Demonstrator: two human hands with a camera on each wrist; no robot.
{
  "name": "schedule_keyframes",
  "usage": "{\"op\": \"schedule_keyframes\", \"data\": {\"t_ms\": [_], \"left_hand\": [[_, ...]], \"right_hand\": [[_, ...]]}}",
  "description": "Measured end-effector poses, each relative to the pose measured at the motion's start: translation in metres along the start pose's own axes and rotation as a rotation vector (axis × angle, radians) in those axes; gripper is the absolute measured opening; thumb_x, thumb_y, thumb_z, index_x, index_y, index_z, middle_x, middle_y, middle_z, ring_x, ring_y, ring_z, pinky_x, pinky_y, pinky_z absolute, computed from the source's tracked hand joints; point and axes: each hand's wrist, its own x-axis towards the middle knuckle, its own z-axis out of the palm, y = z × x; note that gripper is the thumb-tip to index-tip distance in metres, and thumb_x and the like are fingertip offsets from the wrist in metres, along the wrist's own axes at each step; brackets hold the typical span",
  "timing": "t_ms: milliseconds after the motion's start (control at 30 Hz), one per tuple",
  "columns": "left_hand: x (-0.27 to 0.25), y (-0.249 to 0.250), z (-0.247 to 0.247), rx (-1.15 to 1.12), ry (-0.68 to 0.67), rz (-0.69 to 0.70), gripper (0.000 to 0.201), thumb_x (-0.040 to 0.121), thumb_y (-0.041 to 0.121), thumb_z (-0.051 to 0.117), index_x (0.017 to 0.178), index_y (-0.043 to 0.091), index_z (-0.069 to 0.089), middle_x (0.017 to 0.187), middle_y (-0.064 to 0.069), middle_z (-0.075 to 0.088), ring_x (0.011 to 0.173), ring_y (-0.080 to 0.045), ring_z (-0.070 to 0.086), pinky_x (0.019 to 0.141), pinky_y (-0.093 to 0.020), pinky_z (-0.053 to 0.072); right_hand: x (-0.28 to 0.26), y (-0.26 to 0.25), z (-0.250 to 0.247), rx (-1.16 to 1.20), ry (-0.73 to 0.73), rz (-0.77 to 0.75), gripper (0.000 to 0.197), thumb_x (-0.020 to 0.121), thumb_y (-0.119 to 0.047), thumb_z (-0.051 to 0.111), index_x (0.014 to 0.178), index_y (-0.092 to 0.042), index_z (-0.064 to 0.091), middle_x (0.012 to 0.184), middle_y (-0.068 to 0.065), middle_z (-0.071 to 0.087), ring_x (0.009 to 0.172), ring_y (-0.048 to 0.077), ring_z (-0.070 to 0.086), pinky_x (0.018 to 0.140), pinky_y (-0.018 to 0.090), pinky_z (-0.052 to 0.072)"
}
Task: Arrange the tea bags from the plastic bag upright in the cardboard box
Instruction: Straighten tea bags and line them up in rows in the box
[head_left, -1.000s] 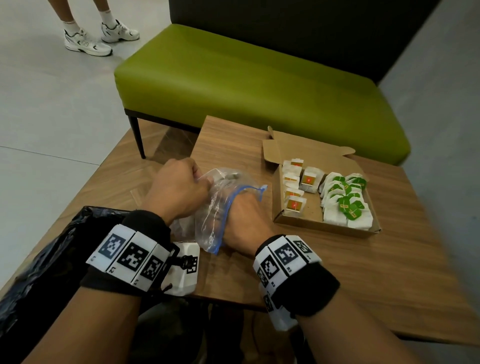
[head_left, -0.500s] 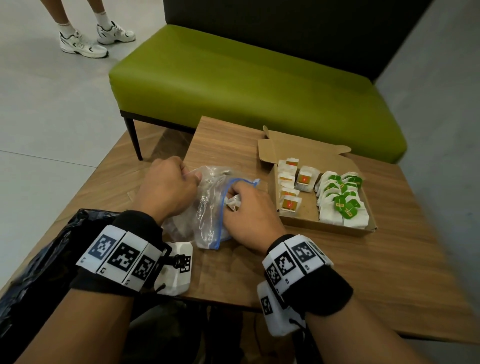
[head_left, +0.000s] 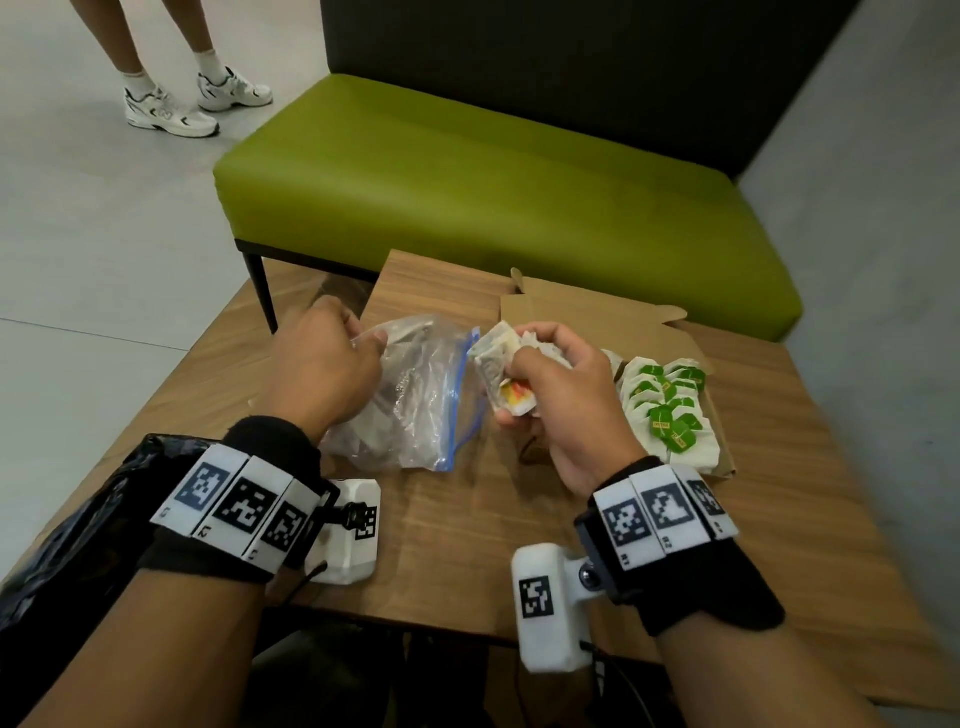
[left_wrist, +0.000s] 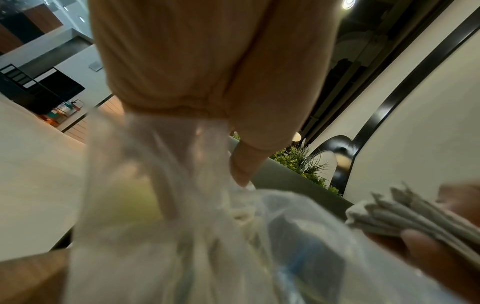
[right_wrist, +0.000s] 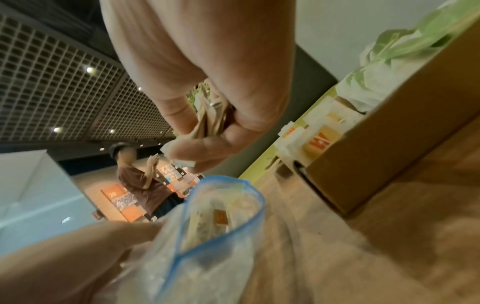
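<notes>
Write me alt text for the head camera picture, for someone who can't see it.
The right hand holds a bunch of tea bags just outside the mouth of a clear plastic bag, which the left hand grips on a wooden table. To the right, an open cardboard box holds upright tea bags; a green bench stands behind.

head looks down, wrist views close, sharing plastic bag

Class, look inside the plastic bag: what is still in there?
Through the open mouth of the plastic bag, a few tea bags show, one with an orange tag. Crumpled plastic hides how many remain deeper down.
</notes>
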Motion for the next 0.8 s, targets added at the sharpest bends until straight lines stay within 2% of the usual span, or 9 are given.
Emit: {"op": "schedule_keyframes", "data": {"t_ms": [133,233,300,367,467,567,633,700,800], "left_hand": [[-0.012,0.021,-0.001,0.075,0.072,0.03,0.037,0.094,0.045,0.057,0.115,0.014,0.054,0.13,-0.013,0.044,0.111,-0.029,0.051,0.082,-0.033,0.034],[-0.021,0.047,-0.005,-0.013,0.245,0.229,0.036,0.092,0.043,0.06,0.114,0.014,0.057,0.126,-0.013,0.046,0.111,-0.027,0.05,0.085,-0.028,0.033],[-0.029,0.068,-0.004,-0.118,0.143,0.326,0.036,0.091,0.046,0.06,0.116,0.021,0.058,0.122,-0.003,0.053,0.098,-0.014,0.056,0.08,-0.024,0.04],[-0.04,0.088,0.004,-0.217,-0.072,0.387,0.035,0.091,0.045,0.062,0.12,0.026,0.061,0.115,0.006,0.059,0.089,-0.002,0.06,0.07,-0.016,0.047],[-0.053,0.107,0.026,-0.358,-0.303,0.376,0.032,0.09,0.035,0.067,0.121,0.032,0.063,0.105,0.016,0.063,0.085,0.001,0.066,0.07,-0.02,0.058],[-0.058,0.12,0.046,-0.427,-0.447,0.324,0.035,0.088,0.032,0.071,0.121,0.036,0.06,0.104,0.011,0.066,0.086,-0.008,0.07,0.071,-0.034,0.061],[-0.062,0.129,0.058,-0.462,-0.548,0.301,0.038,0.087,0.028,0.071,0.122,0.035,0.058,0.105,0.005,0.066,0.086,-0.013,0.071,0.067,-0.035,0.062],[-0.067,0.137,0.07,-0.521,-0.571,0.29,0.035,0.088,0.02,0.071,0.119,0.031,0.06,0.105,-0.003,0.066,0.084,-0.015,0.071,0.064,-0.033,0.061],[-0.071,0.143,0.084,-0.638,-0.549,0.234,0.031,0.088,0.014,0.069,0.117,0.023,0.063,0.106,-0.01,0.069,0.085,-0.02,0.072,0.066,-0.032,0.061]], "right_hand": [[0.002,-0.009,-0.017,0.088,-0.021,-0.018,0.024,0.091,0.003,0.057,0.094,-0.019,0.065,0.099,0.013,0.072,0.082,0.026,0.068,0.044,0.024,0.05],[0.001,-0.013,-0.032,0.124,-0.086,-0.035,0.022,0.093,0.002,0.059,0.096,-0.02,0.065,0.098,0.01,0.072,0.081,0.022,0.067,0.047,0.024,0.052],[-0.001,-0.015,-0.043,0.126,-0.143,-0.049,0.021,0.094,0.0,0.061,0.097,-0.02,0.066,0.094,0.006,0.071,0.076,0.016,0.066,0.048,0.024,0.053],[-0.002,-0.014,-0.055,0.137,-0.188,-0.072,0.017,0.095,-0.002,0.064,0.098,-0.019,0.066,0.091,0.004,0.071,0.071,0.012,0.066,0.049,0.025,0.053],[-0.003,-0.012,-0.079,0.176,-0.2,-0.093,0.014,0.093,-0.005,0.066,0.1,-0.017,0.066,0.088,0.002,0.071,0.069,0.012,0.067,0.049,0.023,0.052],[-0.004,-0.004,-0.102,0.245,-0.151,-0.079,0.017,0.092,-0.004,0.067,0.103,-0.016,0.064,0.085,0.0,0.072,0.068,0.012,0.067,0.047,0.021,0.051],[-0.003,0.002,-0.113,0.321,-0.116,-0.063,0.014,0.092,-0.008,0.067,0.103,-0.017,0.064,0.086,0.004,0.072,0.067,0.012,0.065,0.046,0.02,0.049],[-0.001,0.007,-0.12,0.37,-0.094,-0.041,0.005,0.096,-0.02,0.064,0.102,-0.019,0.064,0.084,0.002,0.07,0.066,0.01,0.063,0.047,0.02,0.047],[0.002,0.009,-0.126,0.461,-0.064,0.021,0.032,0.098,-0.047,0.054,0.11,-0.019,0.063,0.086,0.0,0.071,0.068,0.011,0.064,0.049,0.021,0.045]]}}
